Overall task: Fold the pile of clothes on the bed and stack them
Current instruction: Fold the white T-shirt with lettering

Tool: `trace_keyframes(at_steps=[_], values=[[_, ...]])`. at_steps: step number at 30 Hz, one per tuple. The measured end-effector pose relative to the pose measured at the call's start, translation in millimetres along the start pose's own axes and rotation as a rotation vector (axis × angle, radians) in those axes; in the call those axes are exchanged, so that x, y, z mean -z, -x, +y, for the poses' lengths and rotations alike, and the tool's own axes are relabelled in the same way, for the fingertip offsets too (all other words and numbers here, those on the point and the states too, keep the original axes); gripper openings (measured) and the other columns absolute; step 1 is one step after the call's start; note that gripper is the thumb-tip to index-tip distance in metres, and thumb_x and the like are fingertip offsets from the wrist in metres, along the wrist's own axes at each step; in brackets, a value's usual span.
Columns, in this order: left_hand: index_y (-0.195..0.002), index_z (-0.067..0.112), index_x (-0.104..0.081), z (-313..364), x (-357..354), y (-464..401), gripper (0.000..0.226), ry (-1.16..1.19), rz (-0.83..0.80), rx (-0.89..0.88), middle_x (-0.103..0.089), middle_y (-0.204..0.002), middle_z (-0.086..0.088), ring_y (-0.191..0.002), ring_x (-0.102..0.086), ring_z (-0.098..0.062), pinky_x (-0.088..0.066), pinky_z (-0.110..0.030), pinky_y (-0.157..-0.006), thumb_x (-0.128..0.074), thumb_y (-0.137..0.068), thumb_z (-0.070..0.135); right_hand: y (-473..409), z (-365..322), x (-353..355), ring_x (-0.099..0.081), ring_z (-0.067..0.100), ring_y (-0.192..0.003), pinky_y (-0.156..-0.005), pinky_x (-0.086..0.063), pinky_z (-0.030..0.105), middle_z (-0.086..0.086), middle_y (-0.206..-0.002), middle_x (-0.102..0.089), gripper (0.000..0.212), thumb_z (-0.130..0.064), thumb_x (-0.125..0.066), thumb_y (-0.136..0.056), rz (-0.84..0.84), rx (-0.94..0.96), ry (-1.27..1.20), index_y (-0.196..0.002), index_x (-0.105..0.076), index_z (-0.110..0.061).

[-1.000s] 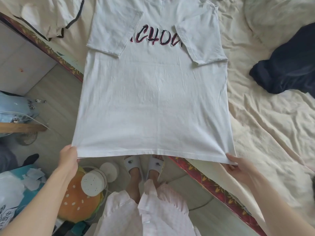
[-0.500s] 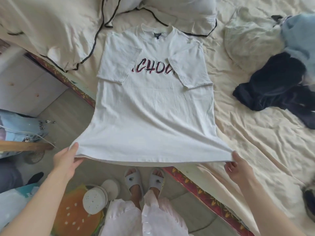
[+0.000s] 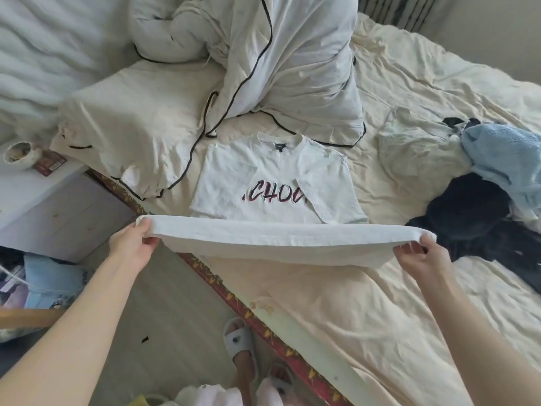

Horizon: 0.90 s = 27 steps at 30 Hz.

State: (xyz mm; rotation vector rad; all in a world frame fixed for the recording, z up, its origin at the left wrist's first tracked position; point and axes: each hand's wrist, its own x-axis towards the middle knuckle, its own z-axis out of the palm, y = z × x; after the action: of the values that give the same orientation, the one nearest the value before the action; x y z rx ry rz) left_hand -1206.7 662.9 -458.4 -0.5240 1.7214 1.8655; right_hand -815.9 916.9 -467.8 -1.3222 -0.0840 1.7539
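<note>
A white T-shirt (image 3: 278,183) with dark red lettering lies on the cream bed (image 3: 366,303), sleeves folded in over the chest. Its lower hem is lifted off the bed and stretched flat in the air over the shirt's lower half. My left hand (image 3: 133,244) grips the hem's left corner, my right hand (image 3: 418,256) grips the right corner. To the right lies a pile of unfolded clothes: a dark garment (image 3: 468,212), a light blue one (image 3: 503,159) and a pale cream one (image 3: 415,150).
A white duvet with black piping (image 3: 263,68) is bunched at the head of the bed. A white nightstand (image 3: 44,200) with a bowl (image 3: 19,155) stands at left. The bed's red patterned edge (image 3: 234,300) runs diagonally; my slippered feet (image 3: 243,347) stand on the floor.
Both hands have lifted the shirt's hem and carried it forward toward the collar, so the lower half now doubles over. The view has tilted up to show more of the bed.
</note>
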Motion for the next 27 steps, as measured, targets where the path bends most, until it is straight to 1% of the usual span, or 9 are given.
trace_keyframes(at_steps=[3,6,8,12,16,18,22,24,27], values=[[-0.13,-0.004,-0.047,17,-21,-23,0.037,0.011,-0.041,0.015,-0.056,-0.116,-0.014,-0.08,-0.059,-0.016,-0.046,-0.032,-0.085,-0.051,-0.093,-0.004,-20,-4,-35,-0.059,0.016,-0.099,-0.072,-0.05,0.032,-0.001,-0.107,-0.059,0.022,-0.006,-0.044,-0.096,0.006,-0.004,-0.078,-0.116,-0.051,-0.012],[-0.133,-0.001,-0.047,27,-47,-51,0.04,0.019,-0.045,0.047,-0.058,-0.111,-0.012,-0.079,-0.058,-0.018,-0.046,-0.033,-0.084,-0.051,-0.094,-0.002,-42,0,-70,-0.058,0.015,-0.1,-0.079,-0.05,0.031,-0.001,-0.105,-0.056,0.024,-0.008,-0.041,-0.098,0.034,0.033,-0.053,-0.118,-0.05,-0.015],[-0.135,0.002,-0.046,31,-66,-73,0.042,0.025,-0.052,0.084,-0.056,-0.113,-0.012,-0.079,-0.058,-0.018,-0.046,-0.034,-0.085,-0.052,-0.094,-0.002,-58,5,-89,-0.058,0.015,-0.096,-0.079,-0.05,0.031,-0.001,-0.104,-0.055,0.028,-0.007,-0.041,-0.097,0.028,0.047,-0.043,-0.121,-0.05,-0.017],[-0.129,0.001,-0.047,35,-97,-116,0.038,0.017,-0.04,0.107,-0.057,-0.111,-0.012,-0.079,-0.059,-0.018,-0.047,-0.036,-0.083,-0.055,-0.092,-0.001,-94,16,-121,-0.058,0.012,-0.088,-0.074,-0.05,0.027,-0.003,-0.097,-0.055,0.019,-0.01,-0.043,-0.098,0.063,0.08,-0.046,-0.113,-0.051,-0.018],[-0.126,0.003,-0.049,31,-116,-150,0.035,-0.024,-0.009,0.096,-0.057,-0.089,-0.007,-0.077,-0.058,-0.018,-0.048,-0.037,-0.084,-0.057,-0.091,0.001,-122,25,-136,-0.056,0.01,-0.082,-0.074,-0.049,0.022,-0.005,-0.09,-0.054,0.012,-0.012,-0.046,-0.098,0.104,0.091,-0.02,-0.098,-0.054,-0.02],[-0.126,0.002,-0.05,28,-128,-164,0.036,-0.055,-0.002,0.076,-0.056,-0.085,-0.006,-0.076,-0.058,-0.017,-0.051,-0.037,-0.082,-0.057,-0.091,0.001,-134,27,-141,-0.057,0.01,-0.081,-0.069,-0.05,0.021,-0.005,-0.089,-0.055,0.014,-0.012,-0.046,-0.098,0.111,0.1,-0.018,-0.093,-0.055,-0.021],[-0.13,0.001,-0.049,23,-157,-190,0.039,-0.111,-0.008,0.049,-0.057,-0.094,-0.005,-0.087,-0.058,-0.018,-0.049,-0.035,-0.082,-0.056,-0.092,0.001,-163,27,-154,-0.057,0.009,-0.078,-0.061,-0.053,0.019,-0.006,-0.086,-0.055,0.017,-0.014,-0.048,-0.098,0.119,0.093,0.008,-0.087,-0.057,-0.023],[-0.132,0.003,-0.048,21,-169,-206,0.04,-0.117,-0.02,0.037,-0.057,-0.094,-0.002,-0.095,-0.057,-0.019,-0.051,-0.033,-0.078,-0.056,-0.092,0.003,-179,25,-163,-0.057,0.009,-0.078,-0.06,-0.054,0.018,-0.007,-0.085,-0.056,0.017,-0.014,-0.05,-0.097,0.115,0.095,0.038,-0.087,-0.058,-0.025],[-0.132,0.01,-0.05,15,-189,-229,0.042,-0.116,-0.035,-0.011,-0.059,-0.097,0.002,-0.09,-0.059,-0.013,-0.054,-0.028,-0.069,-0.056,-0.092,0.001,-208,25,-178,-0.057,0.008,-0.077,-0.062,-0.055,0.019,-0.007,-0.082,-0.057,0.014,-0.015,-0.051,-0.097,0.12,0.092,0.036,-0.087,-0.057,-0.023]])
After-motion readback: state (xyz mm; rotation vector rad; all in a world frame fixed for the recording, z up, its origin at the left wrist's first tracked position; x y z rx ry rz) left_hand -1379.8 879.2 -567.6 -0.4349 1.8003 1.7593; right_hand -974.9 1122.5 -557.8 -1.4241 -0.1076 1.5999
